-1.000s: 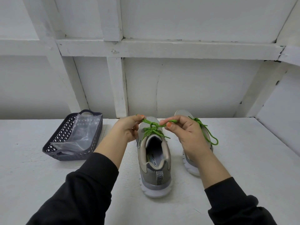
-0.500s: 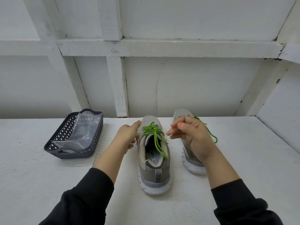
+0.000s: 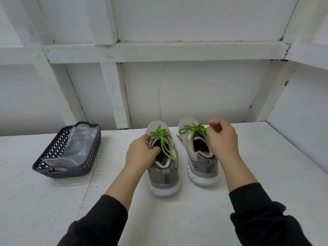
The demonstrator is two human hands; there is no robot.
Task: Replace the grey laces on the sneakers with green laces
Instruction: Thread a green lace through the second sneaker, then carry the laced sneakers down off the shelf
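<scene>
Two grey sneakers are standing side by side on the white table point(image 3: 266, 157), heels toward us and toes pointing at the wall point(image 3: 204, 89). The left sneaker point(image 3: 165, 176) is sitting a little nearer to us, and the right sneaker point(image 3: 201, 167) is just beside it without touching. Both are wearing bright green. The left lace point(image 3: 161, 141) is knotted over the tongue, with its loose ends trailing down across the shoe's opening, and the right lace point(image 3: 190, 129) is lying in loops over the front of its shoe.

We are watching the left hand point(image 3: 140, 154) gripping the left sneaker at its collar, fingers wrapping the outer side and the thumb curling over the rim into the opening. The right hand point(image 3: 222, 141) is hovering over the outer side of the right sneaker with its fingers curled (we cannot tell whether they are pinching the right lace, which is running under the hand). Both arms are showing black sleeves point(image 3: 99, 224).

Well to the left, a dark basket point(image 3: 58, 153) is resting on the table, with a clear plastic bag point(image 3: 78, 144) lying inside it.
</scene>
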